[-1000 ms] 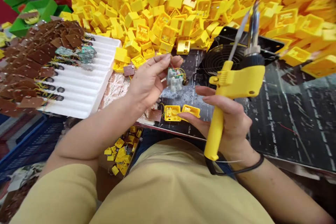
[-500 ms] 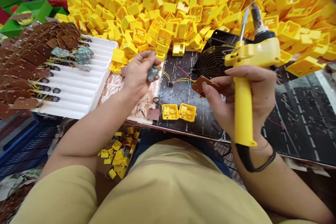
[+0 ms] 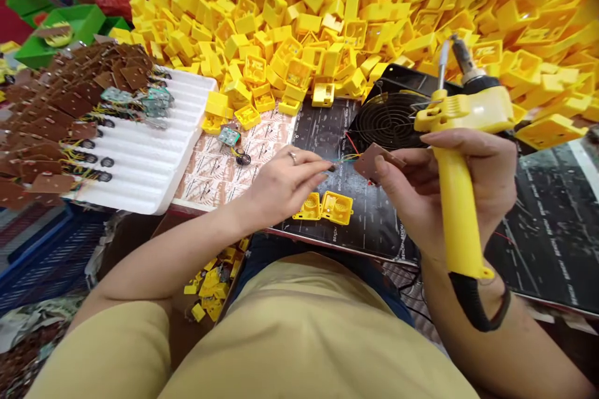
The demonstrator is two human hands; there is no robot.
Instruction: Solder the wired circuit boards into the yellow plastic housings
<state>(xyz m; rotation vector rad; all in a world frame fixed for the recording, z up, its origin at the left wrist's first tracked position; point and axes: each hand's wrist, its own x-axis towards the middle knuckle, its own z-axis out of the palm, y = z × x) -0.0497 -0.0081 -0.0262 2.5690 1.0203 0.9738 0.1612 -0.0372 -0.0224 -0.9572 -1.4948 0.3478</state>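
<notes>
Brown flat circuit board up over black printed bench mat, pinched between thumb and fingers of right hand; same hand wraps yellow plastic soldering gun, metal tip up, forearm angling in from lower right. Left hand palm down, forearm stretched across from left, fingertips bunched on small dark part by thin coloured wires. Hands apart, yellow open plastic case halves below
</notes>
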